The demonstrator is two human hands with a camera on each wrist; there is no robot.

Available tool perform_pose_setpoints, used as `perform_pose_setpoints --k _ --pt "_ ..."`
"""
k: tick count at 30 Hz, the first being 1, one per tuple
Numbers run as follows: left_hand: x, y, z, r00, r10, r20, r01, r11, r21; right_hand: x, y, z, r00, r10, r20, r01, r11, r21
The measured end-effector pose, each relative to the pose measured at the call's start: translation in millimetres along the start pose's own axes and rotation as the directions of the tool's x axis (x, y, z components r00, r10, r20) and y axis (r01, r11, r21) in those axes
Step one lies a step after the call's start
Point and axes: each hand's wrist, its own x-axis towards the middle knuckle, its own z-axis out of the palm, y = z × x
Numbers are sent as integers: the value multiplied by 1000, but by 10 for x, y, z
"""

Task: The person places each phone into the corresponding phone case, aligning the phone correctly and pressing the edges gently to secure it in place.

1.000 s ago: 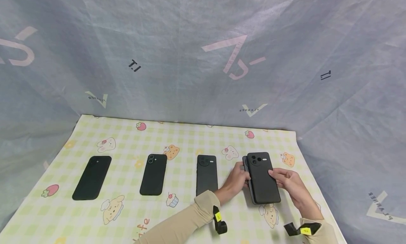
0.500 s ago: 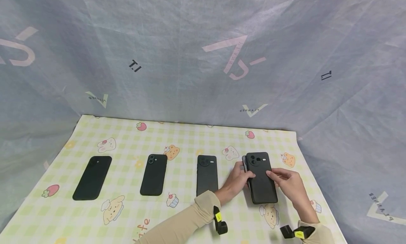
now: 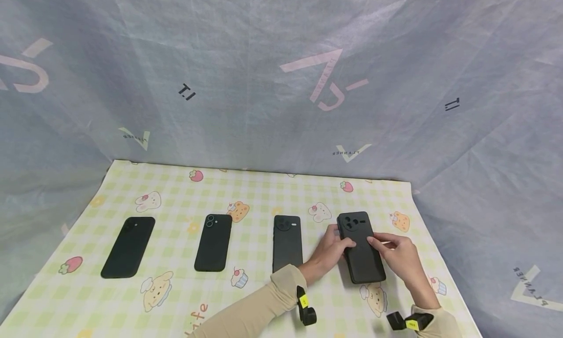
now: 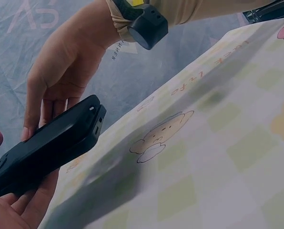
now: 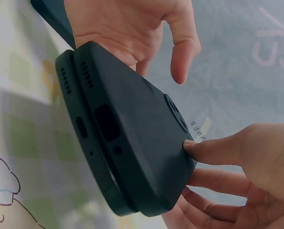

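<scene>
In the head view, a black phone case (image 3: pixel 364 250) lies over a phone between my two hands, hiding it. The right wrist view shows the phone (image 5: pixel 93 148) under the case, a narrow gap between them at the bottom end. My left hand (image 3: pixel 327 252) holds the stacked pair by the left side, its thumb over the case's back in the head view. From the right, my right hand (image 3: pixel 400 257) pinches the case's edge, thumb on the back and fingers beneath. Seen from the left wrist, the pair is tilted above the tablecloth.
Left of my hands, three dark phone-shaped pieces lie in a row, backs up: one with a round camera area (image 3: pixel 287 245), one with two lens rings (image 3: pixel 213 245), and a plainer one (image 3: pixel 128 247). A checked tablecloth (image 3: pixel 176 250) covers the table; a grey curtain (image 3: pixel 246 108) hangs behind.
The case has slid left until it covers the phone, whose left edge showed before. Its slot, white earlier, now looks dark. My right hand moved slightly left; my left thumb came further over the case.
</scene>
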Motion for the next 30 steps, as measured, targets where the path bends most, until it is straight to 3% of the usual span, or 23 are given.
perform_pose_setpoints --k 30 --pt "3 -35 16 998 56 -12 -56 998 21 3 19 46 1000 -3 19 3 1000 -12"
